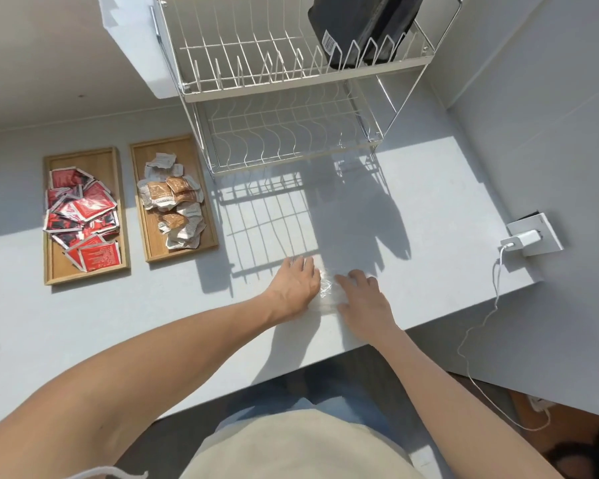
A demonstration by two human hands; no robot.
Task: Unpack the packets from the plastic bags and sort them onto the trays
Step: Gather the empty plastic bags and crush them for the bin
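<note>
A clear, crumpled plastic bag (326, 291) lies flat on the white counter near its front edge. My left hand (296, 283) rests palm down on the bag's left side, and my right hand (363, 300) presses on its right side, fingers spread. No packets show inside the bag. At the left stand two wooden trays: the far-left tray (83, 157) holds several red packets (83, 216), and the tray beside it (166, 143) holds several brown and white packets (173, 205).
A two-tier white wire dish rack (291, 84) stands behind my hands, with a black pouch (360, 25) on its top tier. A wall socket with a white charger (526, 238) and dangling cable sits at the right. The counter edge runs just below my hands.
</note>
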